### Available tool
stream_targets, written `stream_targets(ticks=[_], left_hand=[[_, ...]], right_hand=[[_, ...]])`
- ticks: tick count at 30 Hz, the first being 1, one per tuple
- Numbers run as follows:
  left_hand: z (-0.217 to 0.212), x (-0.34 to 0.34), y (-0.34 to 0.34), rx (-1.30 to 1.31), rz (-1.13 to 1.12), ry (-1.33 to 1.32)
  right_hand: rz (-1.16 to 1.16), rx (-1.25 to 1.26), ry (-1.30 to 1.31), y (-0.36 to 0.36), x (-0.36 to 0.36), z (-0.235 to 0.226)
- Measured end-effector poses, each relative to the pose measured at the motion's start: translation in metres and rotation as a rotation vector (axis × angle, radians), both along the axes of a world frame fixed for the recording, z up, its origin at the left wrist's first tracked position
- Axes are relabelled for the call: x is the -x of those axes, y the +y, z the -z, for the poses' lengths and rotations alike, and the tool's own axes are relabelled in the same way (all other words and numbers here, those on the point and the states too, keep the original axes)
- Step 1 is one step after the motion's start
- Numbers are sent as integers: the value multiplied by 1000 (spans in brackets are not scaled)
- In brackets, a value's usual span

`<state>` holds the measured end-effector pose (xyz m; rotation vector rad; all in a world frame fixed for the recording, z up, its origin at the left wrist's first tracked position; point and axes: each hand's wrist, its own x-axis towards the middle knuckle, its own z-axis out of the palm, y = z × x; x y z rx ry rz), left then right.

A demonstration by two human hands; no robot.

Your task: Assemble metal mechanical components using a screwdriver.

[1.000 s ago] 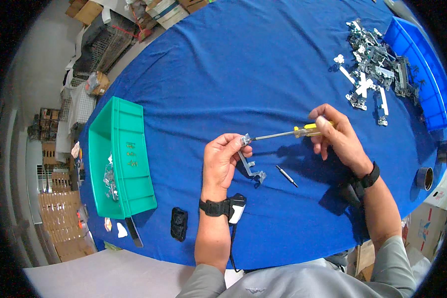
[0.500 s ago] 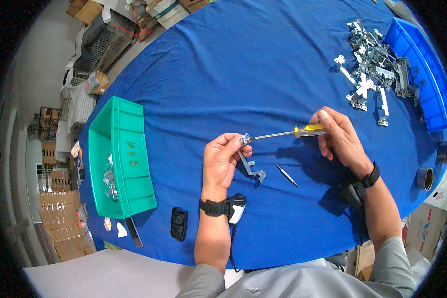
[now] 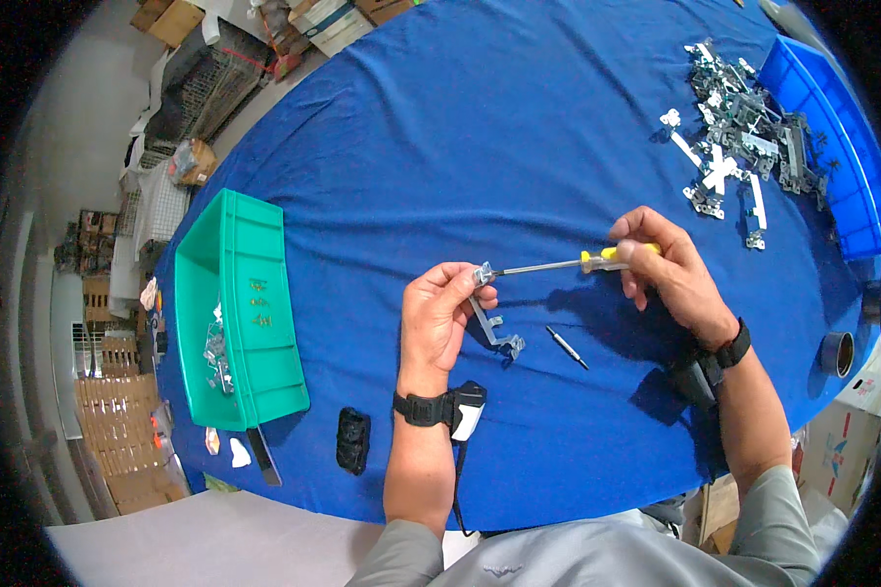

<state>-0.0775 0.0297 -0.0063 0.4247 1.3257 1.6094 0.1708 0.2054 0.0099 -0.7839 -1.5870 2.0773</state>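
Note:
Between its thumb and fingers, my left hand [image 3: 437, 308] pinches one end of a grey metal bracket [image 3: 494, 331], whose long arm hangs down to the right. My right hand [image 3: 664, 269] grips the yellow and clear handle of a screwdriver [image 3: 548, 265]. The screwdriver's shaft points left, and its tip meets the bracket's upper end at my left fingertips. Whether a screw sits there is too small to tell. On the blue cloth below the screwdriver lies a short dark and silver bit [image 3: 566, 347].
A green bin [image 3: 264, 362] with small metal parts inside stands at the left. At the far right, a pile of metal brackets [image 3: 744, 127] lies against a blue bin [image 3: 822, 137]. A black object [image 3: 352, 440] rests near my left forearm, and a tape roll [image 3: 836, 353] sits at the right edge.
The fingers of my right hand have shifted round the screwdriver handle, which appears turned. My left hand and the bracket stay nearly in place.

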Motion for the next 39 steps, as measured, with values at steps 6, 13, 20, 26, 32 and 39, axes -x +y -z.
stream_targets(ticks=[6, 13, 20, 26, 32, 39], left_hand=[[1, 1, 0, -6, 0, -8], [-1, -1, 2, 10, -3, -1], [1, 0, 0, -12, -10, -13], [-1, -1, 1, -8, -2, -13], [0, 1, -1, 4, -17, -19], [0, 0, 0, -1, -2, -4]], right_hand=[[21, -18, -37, -6, 5, -10], [72, -7, 43, -4, 4, -1], [-58, 34, -72, 1, -3, -6], [74, -35, 63, -5, 6, 1], [-86, 51, -49, 4, -5, -4], [137, -46, 21, -10, 10, -4]])
